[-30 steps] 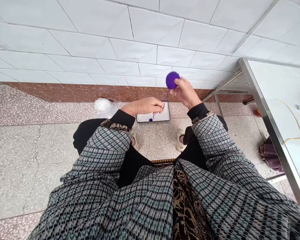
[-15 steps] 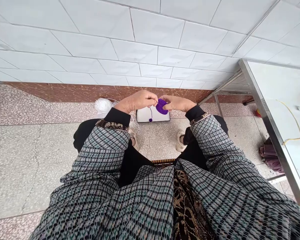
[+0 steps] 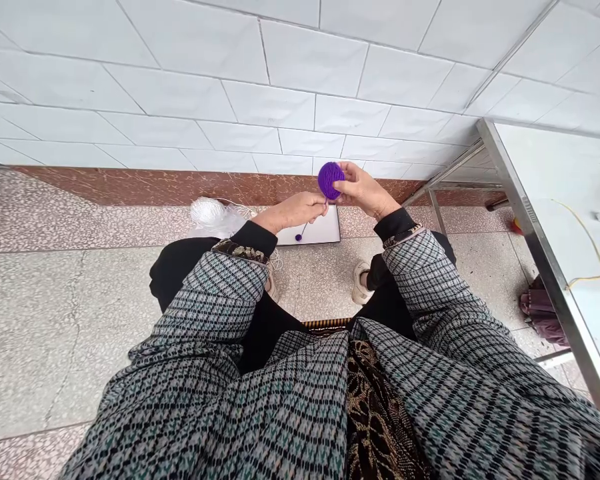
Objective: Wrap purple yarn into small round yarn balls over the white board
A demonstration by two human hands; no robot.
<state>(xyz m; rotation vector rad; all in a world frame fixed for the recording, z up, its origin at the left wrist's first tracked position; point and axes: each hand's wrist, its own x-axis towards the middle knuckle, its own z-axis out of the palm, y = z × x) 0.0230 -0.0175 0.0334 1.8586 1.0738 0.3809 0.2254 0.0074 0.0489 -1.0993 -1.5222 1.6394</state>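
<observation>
A round ball of purple yarn point(image 3: 331, 180) is gripped in my right hand point(image 3: 361, 189), thumb on its near face and fingers round its right side. Just below and left of it, my left hand point(image 3: 300, 209) is closed, pinching the purple strand that comes off the ball. From there the strand runs down to a small purple clump of yarn point(image 3: 299, 237) in a shallow white box point(image 3: 325, 227) with a dark rim. The box rests on the floor beneath my hands, partly hidden by my left hand.
Left of the box lies a white ball of yarn point(image 3: 207, 212) in clear plastic, its loose strands trailing near my left shoe. A tiled wall point(image 3: 280, 100) rises in front. At the right stands a metal-edged table point(image 3: 523, 220) with a yellow cord point(image 3: 593, 240) on it.
The purple ball has risen and turned in my right hand, now held higher against the wall's base. My left hand has shifted right and slightly down, below the ball.
</observation>
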